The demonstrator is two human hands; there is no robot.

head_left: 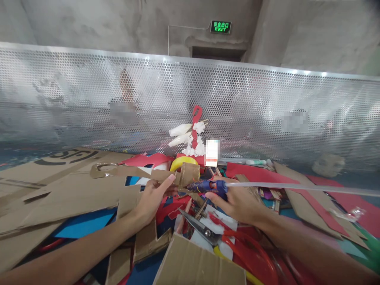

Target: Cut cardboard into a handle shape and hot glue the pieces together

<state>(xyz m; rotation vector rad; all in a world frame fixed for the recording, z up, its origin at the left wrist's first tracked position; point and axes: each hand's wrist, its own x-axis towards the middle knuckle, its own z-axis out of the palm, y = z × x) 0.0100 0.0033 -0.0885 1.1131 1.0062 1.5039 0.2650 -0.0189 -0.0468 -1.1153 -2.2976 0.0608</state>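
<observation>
My left hand (158, 194) is closed around a long cut cardboard piece (166, 175), thumb on top. A taped loop end of this piece reaches far left, and a small square cardboard block sits at its right end. My right hand (234, 200) grips a blue glue gun (208, 186), its nozzle pointing left at the cardboard block, touching or very close to it. A long clear glue stick (267, 185) runs out of the gun's back to the right. Just below my hands lie red-handled scissors (213, 235), blades toward the upper left.
Cardboard sheets (89, 198) and red paper (255, 176) cover much of the table. A cardboard piece (198, 263) lies in front. Behind stands a red figure with white flower-like parts (196, 138), near a yellow tape roll (178, 161). A perforated metal panel (252, 103) spans the back.
</observation>
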